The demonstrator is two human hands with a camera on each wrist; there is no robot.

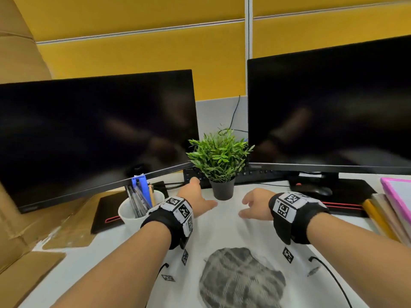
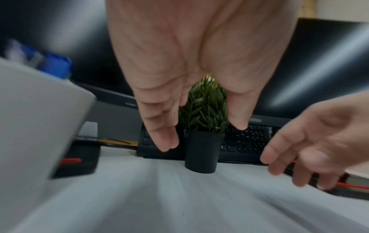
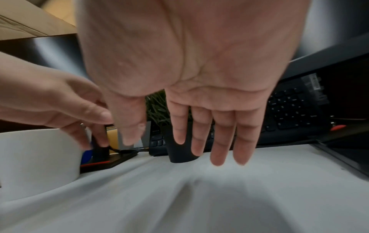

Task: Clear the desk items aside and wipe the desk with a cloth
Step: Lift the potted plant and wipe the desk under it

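Observation:
A small green plant in a black pot (image 1: 222,190) stands on the white desk (image 1: 124,258) between two dark monitors. My left hand (image 1: 204,192) is open just left of the pot, fingers spread and forward. My right hand (image 1: 246,206) is open a little to the pot's right, palm down. Neither hand touches the pot. In the left wrist view the pot (image 2: 201,151) shows between the thumb and fingers (image 2: 163,138). In the right wrist view my fingers (image 3: 196,141) partly cover the pot (image 3: 178,152). A grey checked cloth (image 1: 241,278) lies crumpled on the desk close to me.
A white mug (image 1: 130,215) with pens stands left of my left wrist. A black keyboard (image 1: 258,175) lies behind the pot under the right monitor (image 1: 329,107), with a mouse (image 1: 318,191). Books (image 1: 393,212) are stacked at the right. Cardboard (image 1: 33,241) lies left, below the left monitor (image 1: 95,130).

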